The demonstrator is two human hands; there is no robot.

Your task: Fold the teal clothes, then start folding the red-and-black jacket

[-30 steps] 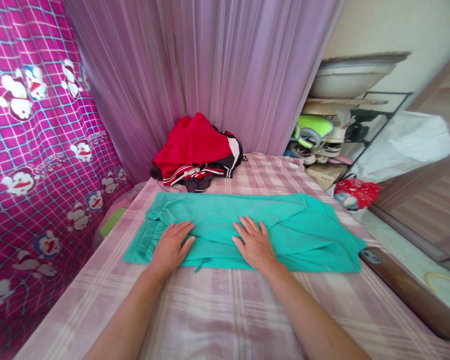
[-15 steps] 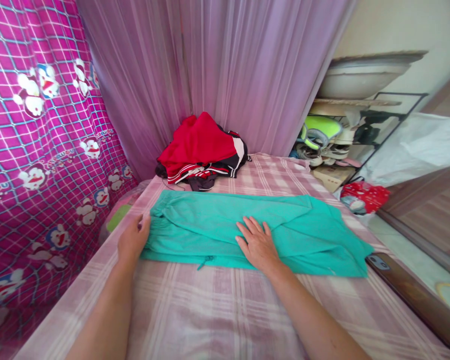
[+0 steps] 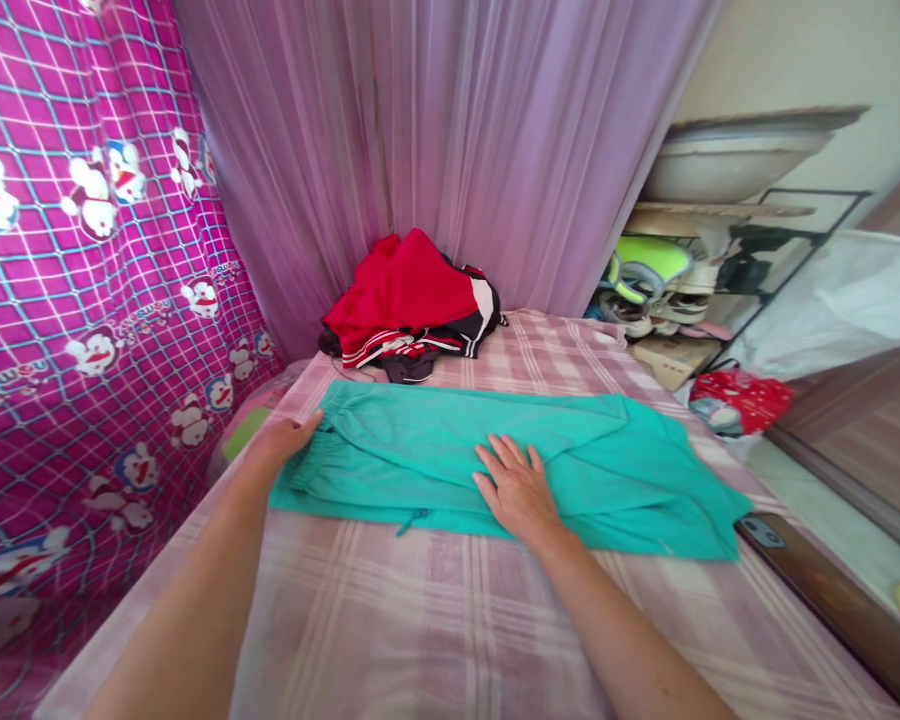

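A pair of teal pants (image 3: 420,440) lies folded lengthwise across the bed, with its elastic waistband to the left and a drawstring (image 3: 412,520) at the near edge. My left hand (image 3: 289,437) is closed at the waistband, thumb along its upper part; the other fingers are mostly hidden. Resting flat on the middle of the pants is my right hand (image 3: 520,488), palm down with fingers spread.
Beyond the pants sits a heap of red and black clothes (image 3: 412,290) against the purple curtain (image 3: 495,150). A phone (image 3: 832,600) lies on the plaid bedsheet (image 3: 420,620) at the right edge. Past the bed stands a shoe rack (image 3: 757,270).
My left hand has moved up along the waistband, and the waistband's lower corner has shifted a little left. My right hand stays flat in the same place on the pants.
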